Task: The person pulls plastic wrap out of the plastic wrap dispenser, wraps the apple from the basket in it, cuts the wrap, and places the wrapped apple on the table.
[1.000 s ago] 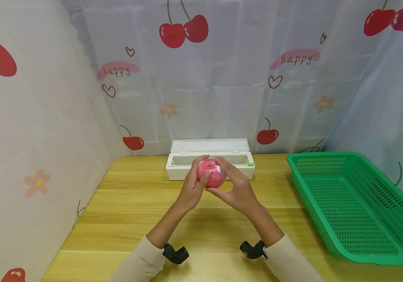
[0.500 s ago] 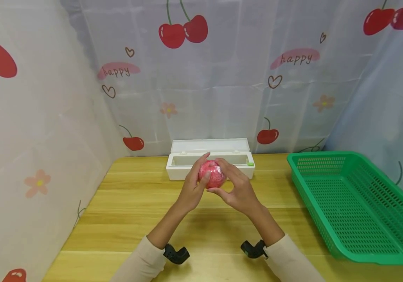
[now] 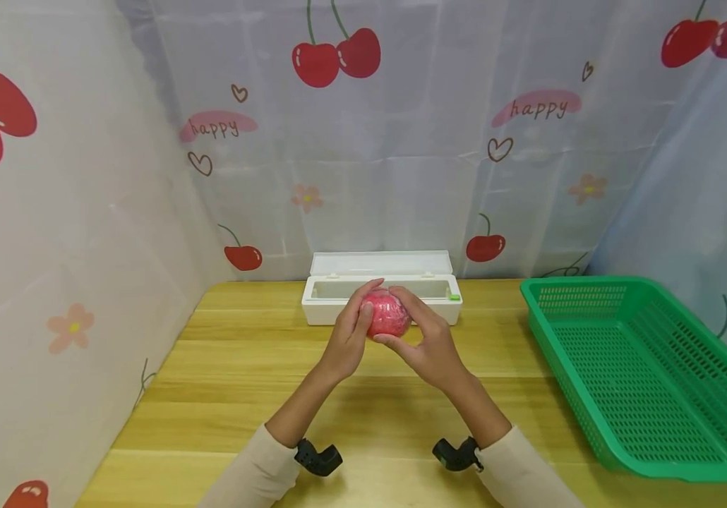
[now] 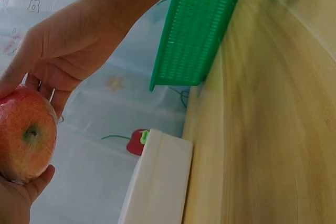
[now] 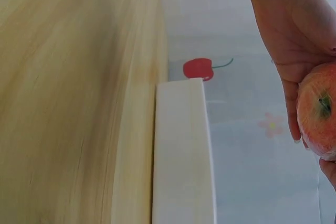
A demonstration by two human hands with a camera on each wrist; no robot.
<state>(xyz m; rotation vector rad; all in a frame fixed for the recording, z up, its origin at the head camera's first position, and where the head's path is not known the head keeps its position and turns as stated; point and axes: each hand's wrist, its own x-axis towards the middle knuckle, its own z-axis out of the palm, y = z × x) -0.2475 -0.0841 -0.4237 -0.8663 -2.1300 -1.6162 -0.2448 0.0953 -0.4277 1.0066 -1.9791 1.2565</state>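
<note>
A red apple (image 3: 390,317) with glossy clear film around it is held up between both hands, above the table and in front of the white box. My left hand (image 3: 346,343) grips its left side, thumb on the near face. On the other side my right hand (image 3: 435,348) holds it, fingers over the top and thumb low on the near side. In the left wrist view the stem end of the apple (image 4: 27,136) shows, and its film looks smooth there. The right wrist view catches only part of the apple (image 5: 318,111), cut off by the frame edge.
Behind the hands stands a long white cling film box (image 3: 322,312), its lid (image 3: 380,262) raised and a green slider (image 3: 454,298) at its right end. A green plastic basket (image 3: 567,374) occupies the right of the wooden table (image 3: 211,395). Cherry-print curtains (image 3: 401,176) enclose the table.
The apple has turned slightly between the hands, and the left thumb has shifted higher on it. Both hands stay in nearly the same spot.
</note>
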